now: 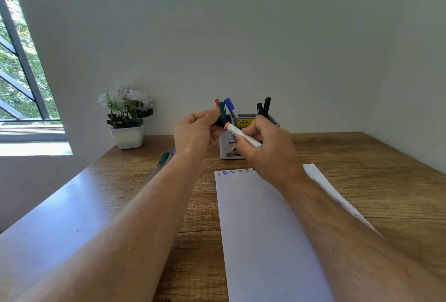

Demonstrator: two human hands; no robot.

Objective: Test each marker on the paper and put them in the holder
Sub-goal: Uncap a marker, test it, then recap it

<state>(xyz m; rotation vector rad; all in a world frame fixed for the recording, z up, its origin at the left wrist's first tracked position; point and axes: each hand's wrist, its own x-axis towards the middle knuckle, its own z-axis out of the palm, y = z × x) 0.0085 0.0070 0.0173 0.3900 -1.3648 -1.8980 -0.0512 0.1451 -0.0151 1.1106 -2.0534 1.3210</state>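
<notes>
Your right hand (pixel 268 149) grips the light, stiff, smooth marker (pixel 243 135) by its white barrel while your left hand (pixel 195 130) pinches the black cap end, so hold firmly mid-barrel
</notes>
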